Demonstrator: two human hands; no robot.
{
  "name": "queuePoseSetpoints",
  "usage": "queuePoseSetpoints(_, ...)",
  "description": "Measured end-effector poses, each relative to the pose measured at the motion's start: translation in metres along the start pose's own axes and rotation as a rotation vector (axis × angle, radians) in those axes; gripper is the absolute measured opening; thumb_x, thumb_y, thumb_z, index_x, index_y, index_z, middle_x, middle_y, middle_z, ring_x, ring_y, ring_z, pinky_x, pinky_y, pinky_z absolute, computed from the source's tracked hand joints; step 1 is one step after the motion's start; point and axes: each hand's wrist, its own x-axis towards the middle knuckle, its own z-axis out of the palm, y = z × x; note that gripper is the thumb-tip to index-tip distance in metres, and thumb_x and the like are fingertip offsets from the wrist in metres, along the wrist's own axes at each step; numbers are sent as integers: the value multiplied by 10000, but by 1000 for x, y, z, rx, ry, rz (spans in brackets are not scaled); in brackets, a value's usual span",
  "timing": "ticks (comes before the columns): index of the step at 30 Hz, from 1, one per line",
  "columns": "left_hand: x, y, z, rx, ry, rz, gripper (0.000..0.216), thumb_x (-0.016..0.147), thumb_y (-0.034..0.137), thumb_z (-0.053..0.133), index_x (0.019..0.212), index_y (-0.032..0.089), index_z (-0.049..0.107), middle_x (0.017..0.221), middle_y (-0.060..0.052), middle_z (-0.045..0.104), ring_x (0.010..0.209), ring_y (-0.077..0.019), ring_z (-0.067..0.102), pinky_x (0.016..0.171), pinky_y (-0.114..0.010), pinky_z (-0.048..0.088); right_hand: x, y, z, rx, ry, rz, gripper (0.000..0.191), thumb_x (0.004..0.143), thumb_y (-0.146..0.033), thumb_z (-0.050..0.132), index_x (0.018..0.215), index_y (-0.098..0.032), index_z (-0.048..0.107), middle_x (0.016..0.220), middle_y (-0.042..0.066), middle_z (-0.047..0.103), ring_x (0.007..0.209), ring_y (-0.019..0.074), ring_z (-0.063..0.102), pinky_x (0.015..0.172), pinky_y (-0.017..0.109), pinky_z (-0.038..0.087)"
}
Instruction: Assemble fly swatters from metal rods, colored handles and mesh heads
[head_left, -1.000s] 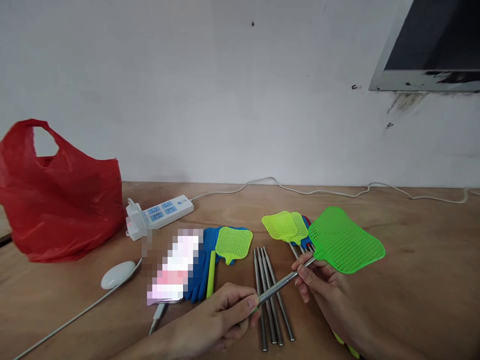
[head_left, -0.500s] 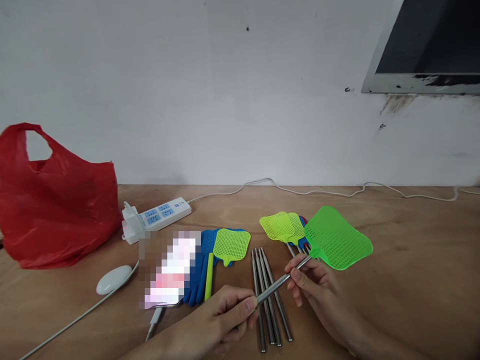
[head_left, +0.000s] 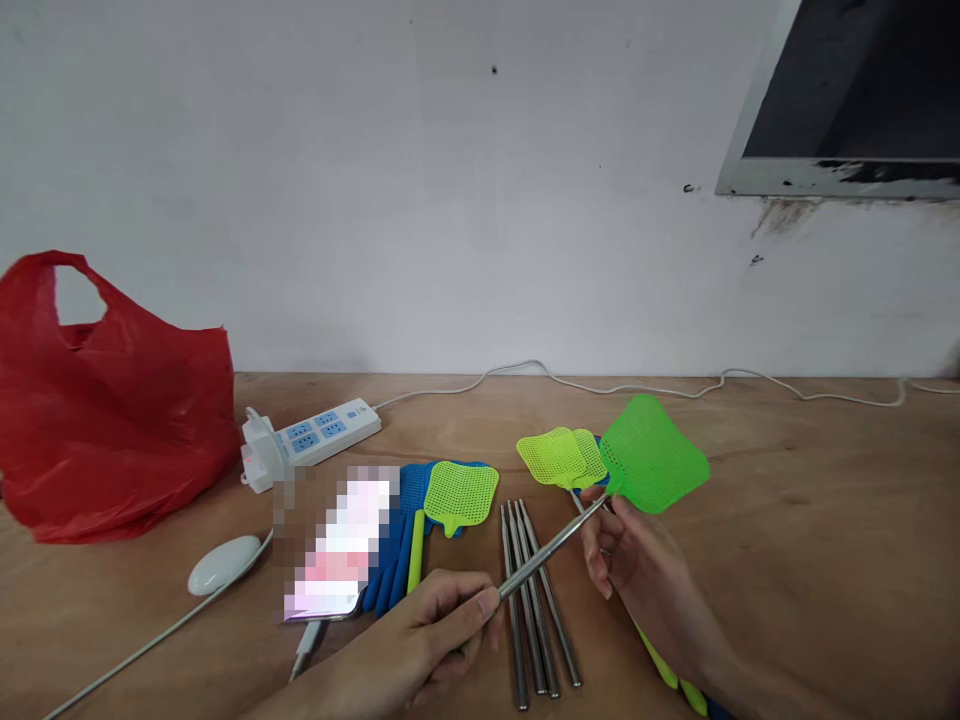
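Observation:
My left hand (head_left: 450, 625) is closed round the lower end of a fly swatter's metal rod. The bright green mesh head of that fly swatter (head_left: 654, 455) points up and to the right. At the neck where rod meets head, my right hand (head_left: 637, 550) pinches it with thumb and fingers. Beneath the rod, several loose metal rods (head_left: 534, 610) lie side by side on the table. Behind my right hand are yellow-green swatters (head_left: 553, 455) with a blue one under them; their handles run partly hidden below my right wrist.
Left of the rods lie a yellow-green swatter head (head_left: 461, 493), blue swatter parts (head_left: 411, 488) and a blurred-out phone (head_left: 341, 550) on a cable. A power strip (head_left: 337, 430), a white mouse-shaped object (head_left: 223, 565) and a red plastic bag (head_left: 120, 400) occupy the wooden table's left side.
My right hand has slid up the rod to the green head's neck. The green head has shifted slightly left and up and turned. My left hand keeps its grip.

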Motion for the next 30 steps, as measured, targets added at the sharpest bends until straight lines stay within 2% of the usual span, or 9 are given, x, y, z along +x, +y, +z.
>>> queuePoseSetpoints(4,1,-4,-3,9,35,24,513,867,696,540,879,184,555,598,92,346,508,-84,265,434,-194,208,7,-6,-4,162,88,63,389,723,-546,771,652,-203,604,620,-14,570,488,97,432,440,213,418)
queuePoseSetpoints(9,2,-2,-1,26,37,26,515,881,696,513,903,184,568,553,109,319,465,-87,224,428,-215,190,15,-9,-10,186,227,-5,344,695,-491,826,708,-214,623,616,-32,584,477,81,420,418,173,405)
queuePoseSetpoints(12,1,1,0,74,45,75,521,907,683,486,893,171,583,566,98,344,492,-89,271,471,-223,216,14,-8,-9,111,257,-88,363,672,-459,857,642,-203,602,563,-40,570,445,66,413,394,160,373)
queuePoseSetpoints(16,-3,5,-1,158,46,113,498,944,649,457,883,173,592,558,93,347,500,-93,292,493,-233,222,7,-7,-7,-61,155,-134,414,682,-473,847,529,-177,602,476,-25,544,395,60,418,360,172,351)
queuePoseSetpoints(21,-4,6,-1,171,24,115,486,954,632,455,874,171,586,541,92,361,484,-91,300,480,-235,215,0,3,-9,-221,48,-85,378,739,-494,793,583,-172,668,521,0,614,360,75,483,341,192,404)
queuePoseSetpoints(25,-3,4,0,133,26,106,495,937,650,472,870,171,582,546,95,347,490,-91,289,472,-226,213,0,13,-9,-239,16,-48,403,716,-537,785,588,-180,648,531,-2,620,353,88,504,327,202,436)
queuePoseSetpoints(30,-4,3,2,125,24,105,494,939,650,469,907,174,598,555,95,350,486,-88,298,480,-223,231,2,15,-10,-249,8,-64,426,737,-527,774,560,-174,615,494,-7,600,334,78,494,321,183,411)
